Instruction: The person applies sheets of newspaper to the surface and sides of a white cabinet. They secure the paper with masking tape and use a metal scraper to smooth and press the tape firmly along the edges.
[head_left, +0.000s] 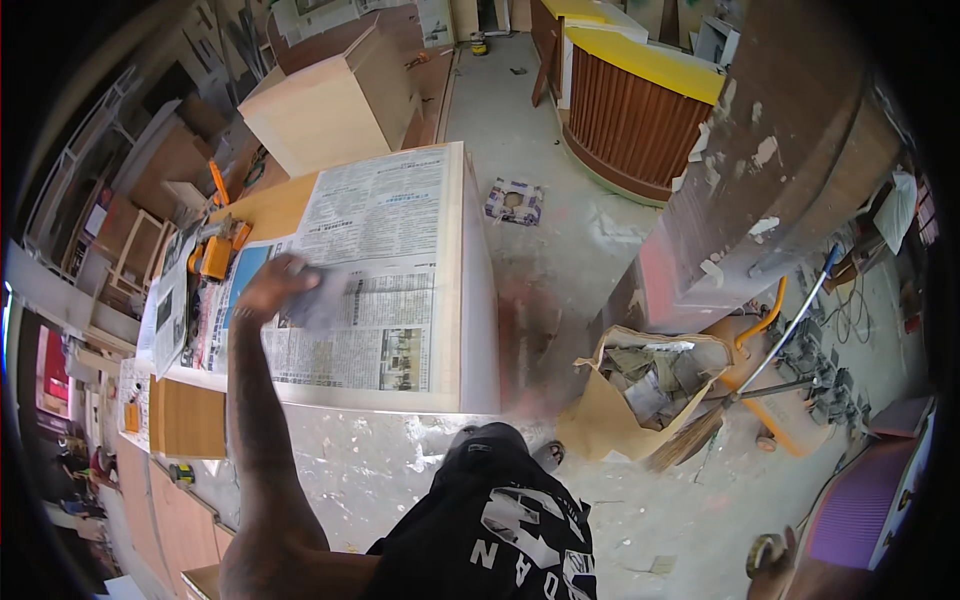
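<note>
My left hand is over the newspaper spread on the wooden cabinet top. A dark grey, flat, limp-looking piece is at its fingertips, smeared by motion, so its kind is unclear; the fingers look closed on it. At the lower right edge my right hand is partly cut off by the picture's rim. Its fingers hold a yellowish-brown roll of tape. An orange-yellow power tool lies on the papers to the left of my left hand.
An open cardboard box full of scraps stands on the floor to the right, a broom beside it. Behind it rises a wrapped brown column. A yellow-topped slatted counter stands farther back; a pale wooden box is beyond the cabinet.
</note>
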